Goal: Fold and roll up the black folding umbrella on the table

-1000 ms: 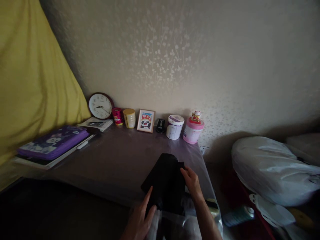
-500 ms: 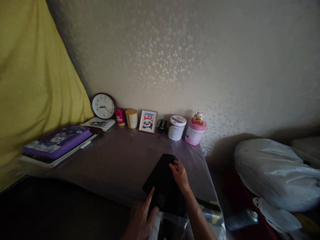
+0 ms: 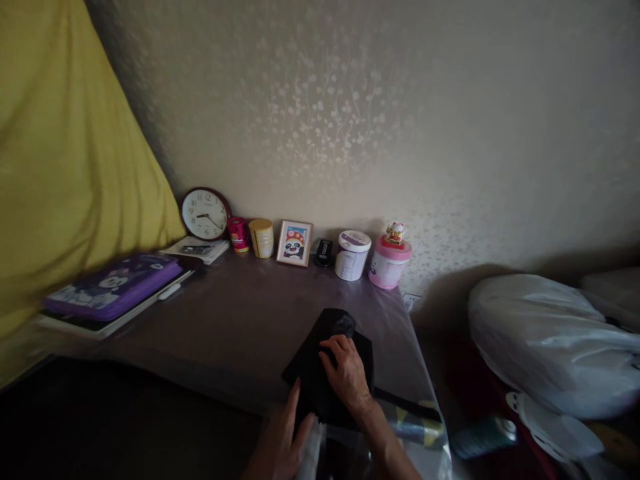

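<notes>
A black folded cloth item (image 3: pixel 310 363) lies near the table's front right edge; its exact kind I cannot make out. My right hand (image 3: pixel 347 373) is on top of it, fingers bent and closed against the fabric. At its near left edge is my left hand (image 3: pixel 287 433), index finger and thumb stretched apart and touching the cloth. A raised, rumpled fold (image 3: pixel 345 323) shows at the far end. Clear plastic (image 3: pixel 315 450) shows beside my left thumb, and a dark strap (image 3: pixel 407 403) runs off to the right.
Along the wall stand a clock (image 3: pixel 206 213), a red can (image 3: pixel 239 235), a yellow tub (image 3: pixel 262 239), a picture frame (image 3: pixel 295 244), a white tub (image 3: pixel 353 256) and a pink tub (image 3: pixel 389 268). A purple case (image 3: pixel 115 287) lies left. Right of the table are a spray can (image 3: pixel 485 437) and white bag (image 3: pixel 545 340).
My right hand has moved from the cloth's far right edge down and left onto its middle. The cloth's right part now spreads wider. My left hand has barely moved.
</notes>
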Tool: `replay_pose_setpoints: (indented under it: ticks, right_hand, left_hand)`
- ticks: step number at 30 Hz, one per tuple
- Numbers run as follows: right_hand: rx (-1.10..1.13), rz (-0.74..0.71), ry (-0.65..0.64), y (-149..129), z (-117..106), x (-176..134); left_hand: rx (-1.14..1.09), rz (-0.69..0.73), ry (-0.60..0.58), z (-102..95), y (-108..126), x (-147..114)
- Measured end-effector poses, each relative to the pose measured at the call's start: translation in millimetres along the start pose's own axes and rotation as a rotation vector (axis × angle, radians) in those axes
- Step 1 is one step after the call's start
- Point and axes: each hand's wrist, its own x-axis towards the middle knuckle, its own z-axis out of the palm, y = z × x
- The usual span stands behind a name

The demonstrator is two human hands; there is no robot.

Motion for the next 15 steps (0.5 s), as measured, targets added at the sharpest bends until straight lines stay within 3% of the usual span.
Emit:
replay_pose_setpoints:
  ticks: [5,15]
  right_hand:
    - [-0.090,-0.032,0.002,-6.3,-1.8,-4.9]
    - [-0.078,-0.057,0.007,-4.9,-4.8,-6.4]
  left_hand:
    - [0.033,0.091,0.115,-2.4,10.2,-3.3]
    - [0.152,0.127,-0.044,-4.5,22.3,-4.5]
